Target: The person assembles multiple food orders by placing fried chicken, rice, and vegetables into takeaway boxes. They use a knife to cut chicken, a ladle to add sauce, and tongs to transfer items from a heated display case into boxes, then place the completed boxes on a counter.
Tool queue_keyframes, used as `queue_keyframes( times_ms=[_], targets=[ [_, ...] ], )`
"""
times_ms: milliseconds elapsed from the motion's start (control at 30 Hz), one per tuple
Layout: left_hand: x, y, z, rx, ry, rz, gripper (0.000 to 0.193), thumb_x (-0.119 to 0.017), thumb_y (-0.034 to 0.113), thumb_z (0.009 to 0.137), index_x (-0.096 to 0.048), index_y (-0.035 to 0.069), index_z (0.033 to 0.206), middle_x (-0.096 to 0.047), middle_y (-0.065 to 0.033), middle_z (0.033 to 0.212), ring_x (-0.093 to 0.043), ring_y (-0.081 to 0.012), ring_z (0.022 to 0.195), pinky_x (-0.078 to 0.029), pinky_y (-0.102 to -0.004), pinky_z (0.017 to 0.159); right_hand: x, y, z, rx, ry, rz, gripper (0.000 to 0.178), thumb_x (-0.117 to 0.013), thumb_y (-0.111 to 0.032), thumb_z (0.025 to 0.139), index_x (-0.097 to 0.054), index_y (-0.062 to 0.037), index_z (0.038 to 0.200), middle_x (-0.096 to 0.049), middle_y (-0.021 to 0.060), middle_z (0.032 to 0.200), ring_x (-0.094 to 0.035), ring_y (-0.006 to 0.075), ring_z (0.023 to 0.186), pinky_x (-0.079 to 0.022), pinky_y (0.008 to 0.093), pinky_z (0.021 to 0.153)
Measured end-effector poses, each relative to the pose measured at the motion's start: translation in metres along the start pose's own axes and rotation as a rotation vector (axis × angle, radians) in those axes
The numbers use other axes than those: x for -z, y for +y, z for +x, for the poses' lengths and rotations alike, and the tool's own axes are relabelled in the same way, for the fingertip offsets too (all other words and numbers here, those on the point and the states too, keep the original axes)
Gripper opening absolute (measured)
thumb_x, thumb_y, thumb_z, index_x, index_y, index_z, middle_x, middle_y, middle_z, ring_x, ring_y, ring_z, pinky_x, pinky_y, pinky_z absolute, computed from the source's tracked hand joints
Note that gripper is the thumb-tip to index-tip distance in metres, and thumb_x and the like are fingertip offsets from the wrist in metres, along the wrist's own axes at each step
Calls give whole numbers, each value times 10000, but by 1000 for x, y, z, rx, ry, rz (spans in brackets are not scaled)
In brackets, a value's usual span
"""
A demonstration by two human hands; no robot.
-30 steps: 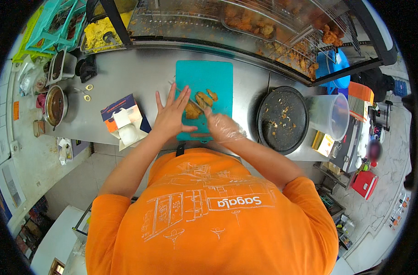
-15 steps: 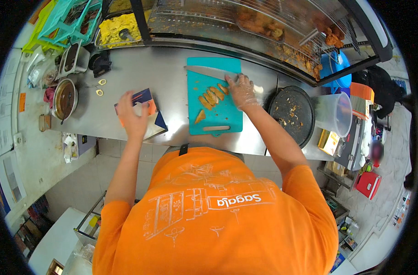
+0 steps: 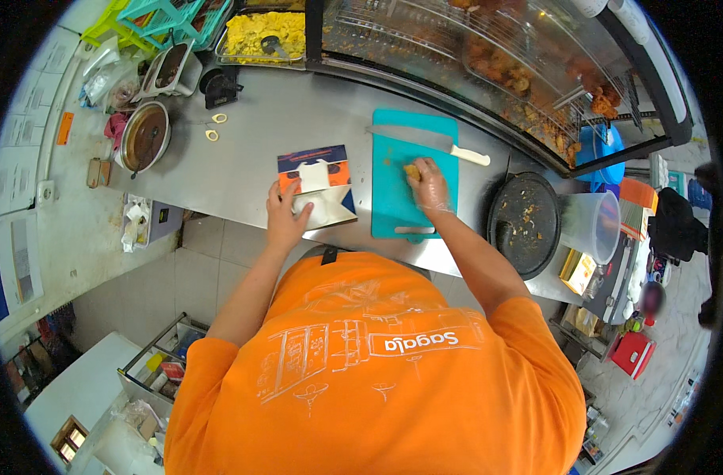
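While gloved R hand (image 3: 430, 188) grips fried pcs (image 3: 411, 172) over teal bd (image 3: 393, 198), orange-navy ctn (image 3: 337, 175) lies at its 9 o'clock, nearer L hand (image 3: 285, 220), fingers spread against ctn's approx. 8-o'clock edge.

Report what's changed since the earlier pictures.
The right hand let go of the knife, which lies across the cutting board, and took up the fried pieces. The left hand moved left from the board to the box, which shifted right. The black pan stayed.
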State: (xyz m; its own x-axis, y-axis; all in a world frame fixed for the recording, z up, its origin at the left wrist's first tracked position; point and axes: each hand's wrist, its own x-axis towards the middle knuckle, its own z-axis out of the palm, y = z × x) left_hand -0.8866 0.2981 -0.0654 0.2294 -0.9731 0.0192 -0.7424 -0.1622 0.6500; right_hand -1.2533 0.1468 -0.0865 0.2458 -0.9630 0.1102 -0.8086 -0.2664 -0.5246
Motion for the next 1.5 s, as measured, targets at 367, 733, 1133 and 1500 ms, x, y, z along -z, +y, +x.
queue_keyframes(
  times_ms=[367,733,1133,1500],
  targets=[
    [-2,25,4,-407,-253,107,307,-749,64,841,-616,48,1117,-648,-174,1111,-635,-406,1152,-492,-531,1050,-60,-150,-32,-223,-355,716,316,-772,-210,1000,-694,-41,1257,-709,202,1263,-716,382,1084,-573,445,1017],
    [0,28,-9,-244,-241,212,214,-780,114,864,-680,62,1047,-709,-144,1157,-651,-369,1205,-495,-529,1113,-29,-159,-42,231,148,176,276,-765,-50,929,-649,-27,1179,-701,270,1158,-706,493,1024,-589,560,894],
    [102,-110,61,-245,-273,221,180,-732,94,909,-802,124,1071,-706,6,1266,-597,-214,1301,-368,-611,1130,-123,-300,267,254,112,106,271,-720,-178,1026,-693,-30,1252,-743,276,1156,-717,482,1096,-579,575,955],
    [184,-186,156,-480,-506,265,393,-706,15,862,-710,106,1244,-617,-59,1519,-550,-276,1367,-420,-606,1124,-181,-303,495,-367,-461,-75,639,-809,-161,990,-548,-52,1563,-788,258,1256,-801,408,1089,-632,524,853]
  ],
)
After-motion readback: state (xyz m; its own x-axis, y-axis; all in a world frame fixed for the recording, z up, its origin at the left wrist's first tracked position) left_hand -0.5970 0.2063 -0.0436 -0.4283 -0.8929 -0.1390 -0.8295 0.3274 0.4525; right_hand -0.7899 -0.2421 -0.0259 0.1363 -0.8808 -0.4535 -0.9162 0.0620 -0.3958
